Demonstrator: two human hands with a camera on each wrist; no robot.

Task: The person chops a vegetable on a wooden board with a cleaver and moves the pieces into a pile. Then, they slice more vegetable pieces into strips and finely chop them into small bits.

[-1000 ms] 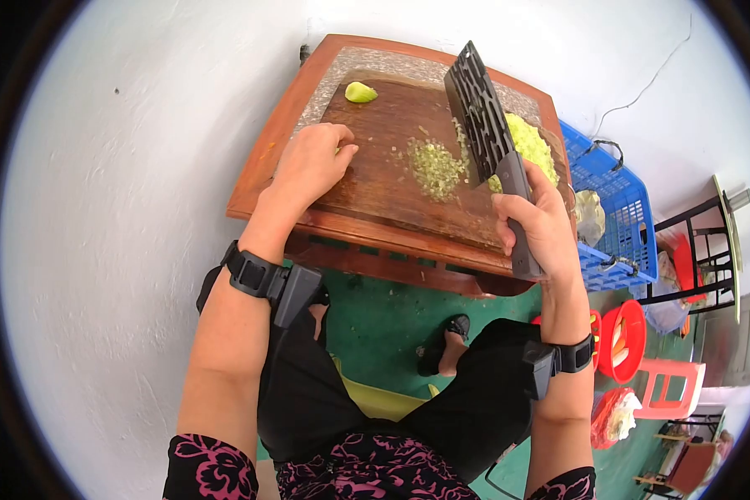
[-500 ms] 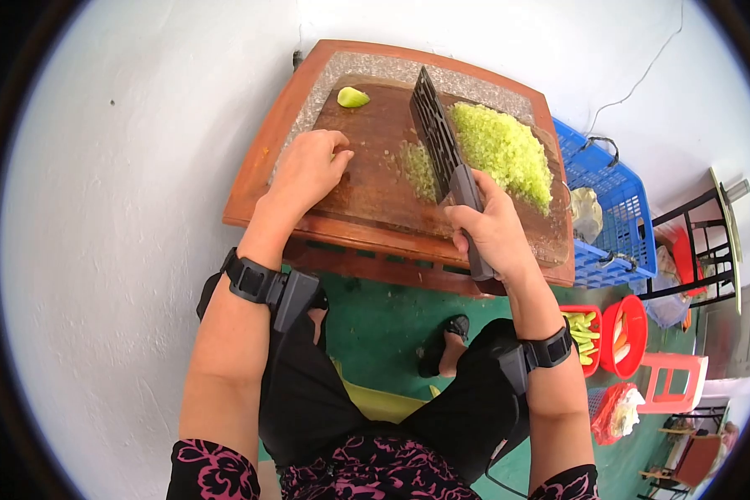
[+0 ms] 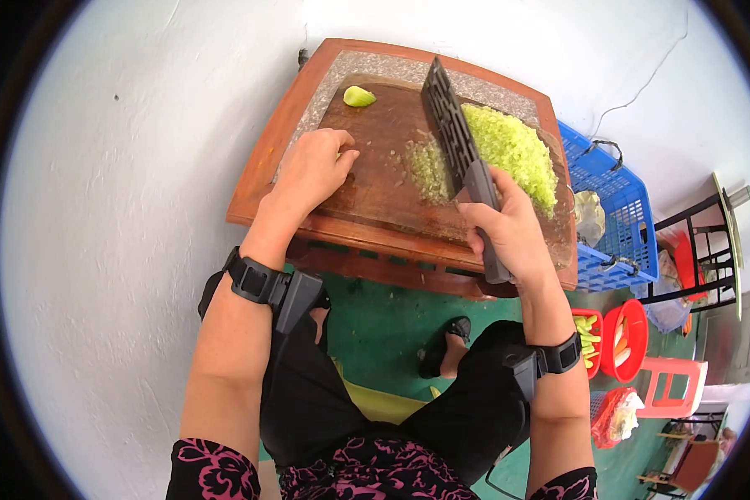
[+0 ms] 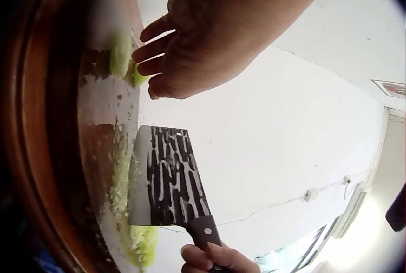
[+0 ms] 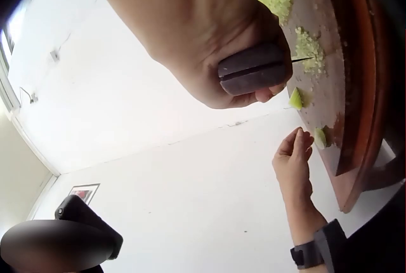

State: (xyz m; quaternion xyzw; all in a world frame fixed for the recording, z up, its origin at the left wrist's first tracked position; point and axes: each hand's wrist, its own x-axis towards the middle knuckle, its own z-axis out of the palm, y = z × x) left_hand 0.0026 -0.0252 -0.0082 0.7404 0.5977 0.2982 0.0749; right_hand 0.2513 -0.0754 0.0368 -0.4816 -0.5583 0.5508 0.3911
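Note:
My right hand (image 3: 508,229) grips the dark handle of a cleaver (image 3: 448,117), whose blade has a black-and-silver pattern. The blade stands on edge at a small heap of finely chopped green vegetable (image 3: 425,171) on the wooden chopping board (image 3: 375,196). To the right of the blade lies a larger pale green chopped pile (image 3: 512,150). My left hand (image 3: 312,169) is at the board's left side, fingers loosely bent. In the right wrist view a green vegetable piece (image 5: 320,138) shows beside its fingertips; another chunk (image 3: 359,97) lies at the board's far left corner.
The board covers most of a small wooden table (image 3: 262,179) set against a white wall. Right of it stands a blue plastic basket (image 3: 621,200) with a bag inside. Red basins (image 3: 633,358), one holding green vegetables, and a pink stool (image 3: 675,387) are on the floor.
The cleaver swung left from over the large pile to the small chopped heap, then shifted slightly back to the right. The left hand has stayed nearly in place.

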